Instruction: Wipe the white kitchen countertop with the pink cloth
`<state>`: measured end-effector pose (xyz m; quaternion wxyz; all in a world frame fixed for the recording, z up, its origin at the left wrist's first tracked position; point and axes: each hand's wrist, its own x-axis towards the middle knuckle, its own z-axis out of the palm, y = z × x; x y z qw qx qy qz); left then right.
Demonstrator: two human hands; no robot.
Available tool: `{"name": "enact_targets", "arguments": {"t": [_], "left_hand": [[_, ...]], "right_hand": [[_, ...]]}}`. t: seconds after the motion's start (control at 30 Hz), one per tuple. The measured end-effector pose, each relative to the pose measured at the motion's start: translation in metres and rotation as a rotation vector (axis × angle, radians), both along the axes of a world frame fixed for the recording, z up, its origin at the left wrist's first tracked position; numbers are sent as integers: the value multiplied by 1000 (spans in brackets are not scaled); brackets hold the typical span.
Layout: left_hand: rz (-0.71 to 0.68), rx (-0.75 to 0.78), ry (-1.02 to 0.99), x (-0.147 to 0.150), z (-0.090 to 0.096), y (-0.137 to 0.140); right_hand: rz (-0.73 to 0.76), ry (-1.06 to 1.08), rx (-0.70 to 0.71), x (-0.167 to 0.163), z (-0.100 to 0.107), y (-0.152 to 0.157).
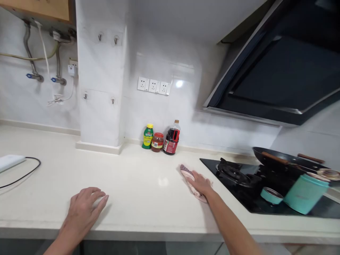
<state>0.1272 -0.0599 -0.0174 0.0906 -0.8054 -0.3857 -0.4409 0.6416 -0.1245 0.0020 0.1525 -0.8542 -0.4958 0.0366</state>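
Countertop (132, 202): your right hand (201, 182) on the cloth (188, 172)

Cooktop (249, 198) at right. Your left hand (83, 209) is over the countertop's left part, fingers close together, half curled, thumb apart. Your right hand lies palm-down on the cloth; blurred, can't tell if fingers are spread. Cloth sits just left of the cooktop, long axis diagonal, dark-patterned end pointing away and left, other end near and right.

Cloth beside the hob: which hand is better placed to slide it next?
Right, I'd judge. The right hand lies on the cloth, close to the hob. The left hand is well off to the left, apart from the cloth.
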Motion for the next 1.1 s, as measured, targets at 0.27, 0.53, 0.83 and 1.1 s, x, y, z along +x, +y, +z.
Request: {"name": "enact_targets", "arguments": {"t": [0.27,0.53,0.83,1.1], "left_hand": [[-7,17,-20,-2,-8,10],[-67,34,17,3,-5,8],[-39,42,-35,6,4,-4],[-26,-4,-134,1,1,0]], "right_hand": [[-204,-56,33,61,-37,-128],[-284,-59,28,44,-62,-192],[-95,14,-91,-77,-16,-70],[635,118,-50,-300,21,0]]}}
